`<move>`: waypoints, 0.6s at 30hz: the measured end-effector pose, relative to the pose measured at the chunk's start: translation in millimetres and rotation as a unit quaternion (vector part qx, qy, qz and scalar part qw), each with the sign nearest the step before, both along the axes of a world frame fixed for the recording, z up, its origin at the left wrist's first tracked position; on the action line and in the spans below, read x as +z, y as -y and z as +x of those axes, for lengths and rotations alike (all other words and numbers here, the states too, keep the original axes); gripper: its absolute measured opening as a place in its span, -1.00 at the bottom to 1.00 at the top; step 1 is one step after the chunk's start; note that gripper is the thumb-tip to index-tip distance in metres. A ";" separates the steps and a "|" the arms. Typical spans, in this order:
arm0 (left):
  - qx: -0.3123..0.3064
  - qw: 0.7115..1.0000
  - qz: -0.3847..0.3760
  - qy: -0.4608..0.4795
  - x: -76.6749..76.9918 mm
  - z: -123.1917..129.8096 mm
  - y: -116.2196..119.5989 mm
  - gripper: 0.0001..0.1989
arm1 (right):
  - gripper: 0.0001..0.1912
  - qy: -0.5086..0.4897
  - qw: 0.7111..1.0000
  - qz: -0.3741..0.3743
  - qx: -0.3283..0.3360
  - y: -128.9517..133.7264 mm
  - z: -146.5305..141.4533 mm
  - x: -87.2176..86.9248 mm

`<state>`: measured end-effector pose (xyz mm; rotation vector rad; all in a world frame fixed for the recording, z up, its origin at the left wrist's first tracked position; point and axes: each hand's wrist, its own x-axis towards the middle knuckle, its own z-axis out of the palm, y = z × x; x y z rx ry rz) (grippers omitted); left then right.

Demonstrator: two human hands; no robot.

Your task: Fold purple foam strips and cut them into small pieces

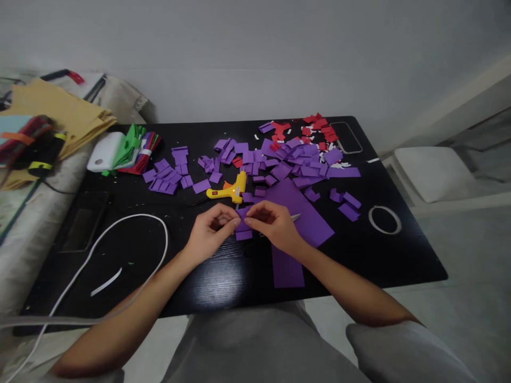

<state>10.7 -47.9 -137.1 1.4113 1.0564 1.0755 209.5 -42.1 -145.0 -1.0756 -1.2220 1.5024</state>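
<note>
Between my fingertips, over the middle of the black table, is a small folded purple paper piece [243, 226]. My left hand [212, 230] pinches its left side and my right hand [274, 225] pinches its right side. Just beyond lies a yellow glue gun [235, 187] on its side, nozzle end near the held piece. Partly under my right hand are scissors [295, 217], with only the blade tip plainly showing. Large purple paper sheets [309, 221] lie beneath and to the right of that hand.
Many folded purple pieces [295, 159] pile up behind, with red scraps [319, 125] among them. Further left lie another purple cluster [163, 178] and green paper bundles [130, 146]. A white cable [120, 219] loops over the table's left side. A ring [384, 219] sits at right.
</note>
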 end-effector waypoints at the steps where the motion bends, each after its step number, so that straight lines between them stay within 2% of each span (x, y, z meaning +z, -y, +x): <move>1: 0.008 1.000 -0.001 0.005 -0.9 1.2 0.1 -0.84 | -0.79 -0.003 1.000 0.000 -0.001 -0.1 -1.0 -1.3; 7: 0.012 1.000 -0.012 0.004 -0.4 1.4 -2.0 -0.85 | -0.92 0.029 0.999 0.011 0.035 -2.0 4.6 0.5; 11: 0.036 0.999 -0.032 0.017 0.2 -1.1 -4.4 -0.82 | -0.77 0.012 0.992 0.022 0.127 -3.1 12.4 5.9; 13: 0.044 0.998 -0.043 0.024 -0.4 -1.5 -5.3 -0.81 | -0.72 0.016 0.988 0.041 0.151 -3.1 13.9 6.8; 18: 0.045 0.997 -0.050 0.035 1.0 -1.1 -6.0 -0.79 | -0.76 0.035 0.988 0.062 0.138 -1.9 11.9 5.6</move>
